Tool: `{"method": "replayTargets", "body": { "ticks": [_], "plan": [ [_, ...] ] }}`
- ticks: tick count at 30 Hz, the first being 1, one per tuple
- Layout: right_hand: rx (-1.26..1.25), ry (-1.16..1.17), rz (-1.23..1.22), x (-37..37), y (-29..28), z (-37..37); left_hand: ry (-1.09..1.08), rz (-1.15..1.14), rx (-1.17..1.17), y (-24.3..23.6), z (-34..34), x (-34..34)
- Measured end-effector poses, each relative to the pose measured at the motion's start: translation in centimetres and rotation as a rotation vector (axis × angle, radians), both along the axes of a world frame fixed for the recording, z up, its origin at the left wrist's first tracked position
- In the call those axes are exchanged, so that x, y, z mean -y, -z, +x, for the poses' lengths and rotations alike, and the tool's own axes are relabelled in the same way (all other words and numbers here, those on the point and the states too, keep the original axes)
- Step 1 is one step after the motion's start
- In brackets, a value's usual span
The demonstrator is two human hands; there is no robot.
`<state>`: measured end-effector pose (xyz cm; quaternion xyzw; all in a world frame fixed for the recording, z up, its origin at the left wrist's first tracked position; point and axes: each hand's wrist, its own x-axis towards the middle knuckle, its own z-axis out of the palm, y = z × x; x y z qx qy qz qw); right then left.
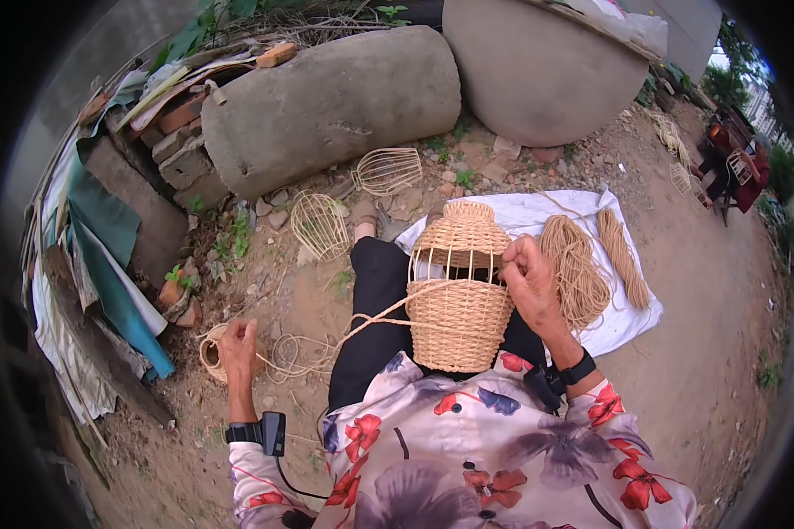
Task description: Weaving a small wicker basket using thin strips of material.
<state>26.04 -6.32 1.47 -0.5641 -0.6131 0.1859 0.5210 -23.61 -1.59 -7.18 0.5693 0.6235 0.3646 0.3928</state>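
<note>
A pale woven basket (459, 324) stands upright between my knees, with a band of bare upright ribs between its woven body and narrower woven top. My right hand (529, 275) is closed at the basket's right side, its fingertips on the ribs in that open band. Cord (375, 319) runs from the basket's left side down to loose loops on the ground. Out to the left, my left hand (236, 346) is closed beside a small round coil or woven piece (210, 354), partly hidden behind it. Whatever its fingers hold is hidden.
A white cloth (631, 304) on the right bears cord bundles (575, 271). Two open rib frames (320, 227) (388, 171) lie ahead on the dirt. Beyond are a concrete cylinder (335, 106), bricks and tarps. At far right, a person (750, 167) sits.
</note>
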Motion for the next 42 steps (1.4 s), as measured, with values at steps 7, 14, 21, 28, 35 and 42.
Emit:
{"method": "replayTargets", "body": {
  "ticks": [7,14,21,28,35,42],
  "plan": [
    [-0.009,0.086,0.033,-1.9,0.5,-1.5,0.463,0.623,-0.447,-10.8,20.8,1.1],
    [-0.179,0.173,0.242,-3.8,-1.6,-1.2,0.460,0.162,-0.266,-7.3,22.3,2.1],
    [-0.856,-0.005,0.006,-2.6,-2.6,0.1,0.573,0.336,-0.371,-5.9,18.7,1.0],
    [-0.819,-0.072,-0.024,-1.5,3.1,2.0,-0.143,0.510,-1.229,-9.8,-2.9,-6.6],
    [-0.772,-0.111,-0.144,-0.6,3.1,-0.3,0.246,0.491,-0.612,-11.7,9.2,-2.4],
    [-0.723,-0.102,-0.117,-0.1,3.1,-1.0,0.592,0.598,-0.376,-10.8,21.4,3.2]
  ]
}}
